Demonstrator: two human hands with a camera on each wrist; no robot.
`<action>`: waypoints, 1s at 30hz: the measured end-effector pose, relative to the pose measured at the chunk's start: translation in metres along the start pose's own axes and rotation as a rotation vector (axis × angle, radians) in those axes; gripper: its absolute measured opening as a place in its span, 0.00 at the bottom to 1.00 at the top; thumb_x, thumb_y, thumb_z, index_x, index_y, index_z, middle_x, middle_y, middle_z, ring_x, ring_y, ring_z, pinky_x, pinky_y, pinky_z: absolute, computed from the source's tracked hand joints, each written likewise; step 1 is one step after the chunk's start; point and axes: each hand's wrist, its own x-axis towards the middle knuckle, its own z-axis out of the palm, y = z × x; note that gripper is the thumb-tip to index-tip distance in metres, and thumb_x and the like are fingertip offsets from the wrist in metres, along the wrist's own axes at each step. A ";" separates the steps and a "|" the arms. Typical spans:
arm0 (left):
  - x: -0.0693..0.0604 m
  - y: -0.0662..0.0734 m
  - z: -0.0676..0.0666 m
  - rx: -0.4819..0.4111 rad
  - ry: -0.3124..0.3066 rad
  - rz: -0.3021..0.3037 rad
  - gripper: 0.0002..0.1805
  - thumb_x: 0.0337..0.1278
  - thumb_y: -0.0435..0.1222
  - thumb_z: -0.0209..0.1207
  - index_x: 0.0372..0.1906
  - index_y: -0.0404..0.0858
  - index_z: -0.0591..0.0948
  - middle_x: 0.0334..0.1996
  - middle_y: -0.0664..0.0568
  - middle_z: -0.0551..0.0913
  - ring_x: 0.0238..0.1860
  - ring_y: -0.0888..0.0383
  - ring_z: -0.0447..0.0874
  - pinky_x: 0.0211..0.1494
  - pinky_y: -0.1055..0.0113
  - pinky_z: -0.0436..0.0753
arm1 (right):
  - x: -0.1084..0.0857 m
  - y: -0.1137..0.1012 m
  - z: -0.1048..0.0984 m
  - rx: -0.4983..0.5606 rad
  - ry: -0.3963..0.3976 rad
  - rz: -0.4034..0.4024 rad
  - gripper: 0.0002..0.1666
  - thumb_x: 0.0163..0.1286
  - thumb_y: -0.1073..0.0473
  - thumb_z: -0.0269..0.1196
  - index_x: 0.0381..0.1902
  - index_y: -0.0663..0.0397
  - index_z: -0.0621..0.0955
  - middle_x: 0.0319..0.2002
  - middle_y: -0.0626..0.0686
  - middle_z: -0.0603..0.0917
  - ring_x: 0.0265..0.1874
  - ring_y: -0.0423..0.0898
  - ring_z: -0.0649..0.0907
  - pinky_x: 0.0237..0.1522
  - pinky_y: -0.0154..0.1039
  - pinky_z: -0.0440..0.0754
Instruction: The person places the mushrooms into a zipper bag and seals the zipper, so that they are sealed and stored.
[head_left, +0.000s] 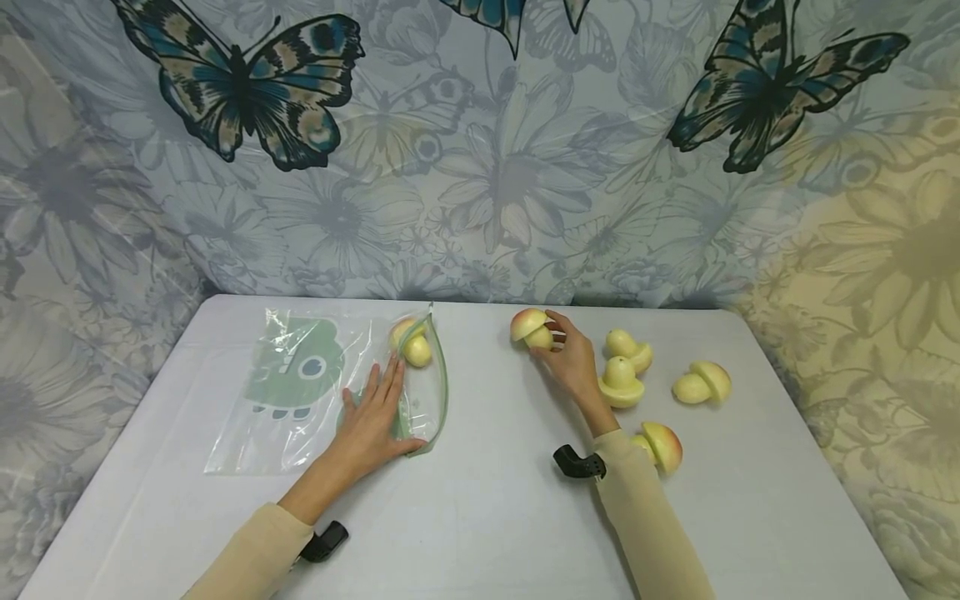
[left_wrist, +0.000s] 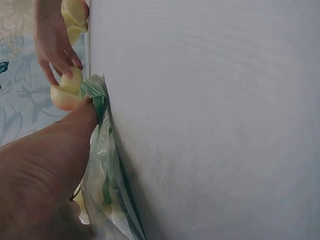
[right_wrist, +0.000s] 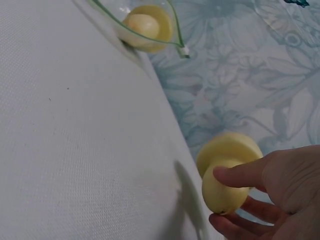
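My right hand (head_left: 572, 357) pinches a yellow toy mushroom (head_left: 529, 327) with a reddish cap, above the back of the table. In the right wrist view the thumb presses on the stem of this held mushroom (right_wrist: 225, 192). My left hand (head_left: 372, 422) lies with straight, spread fingers over the mouth of a clear zip bag (head_left: 232, 446) with a green monster print. Its thumb (left_wrist: 82, 117) touches the green zip edge in the left wrist view. Another mushroom (head_left: 417, 351) sits inside the open mouth of the bag.
Several more mushrooms lie right of centre: one pair (head_left: 621, 385) close together, one mushroom (head_left: 702, 382) farther right, and one (head_left: 662, 447) beside the right sleeve. The white table (head_left: 480, 525) ends at a butterfly-print cloth (head_left: 495, 167).
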 end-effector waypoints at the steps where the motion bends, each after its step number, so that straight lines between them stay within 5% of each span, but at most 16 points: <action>1: 0.000 0.000 0.000 0.002 -0.001 -0.001 0.70 0.38 0.58 0.74 0.77 0.31 0.44 0.79 0.42 0.41 0.76 0.35 0.42 0.58 0.19 0.49 | 0.000 0.000 0.000 0.007 -0.002 -0.002 0.40 0.59 0.71 0.69 0.70 0.60 0.68 0.57 0.67 0.78 0.53 0.63 0.81 0.53 0.51 0.81; 22: 0.001 0.000 0.000 0.006 -0.006 -0.004 0.70 0.37 0.58 0.74 0.77 0.31 0.44 0.79 0.42 0.41 0.75 0.34 0.43 0.57 0.18 0.49 | -0.010 -0.019 0.017 0.073 -0.039 -0.107 0.41 0.55 0.74 0.71 0.67 0.66 0.71 0.54 0.68 0.79 0.53 0.63 0.81 0.51 0.47 0.83; 30: 0.001 0.000 0.001 0.008 0.000 0.004 0.70 0.37 0.59 0.74 0.77 0.31 0.44 0.79 0.43 0.41 0.75 0.34 0.43 0.57 0.18 0.49 | -0.013 -0.025 0.030 0.122 0.006 -0.152 0.40 0.53 0.74 0.72 0.65 0.64 0.73 0.52 0.65 0.81 0.50 0.60 0.83 0.47 0.43 0.84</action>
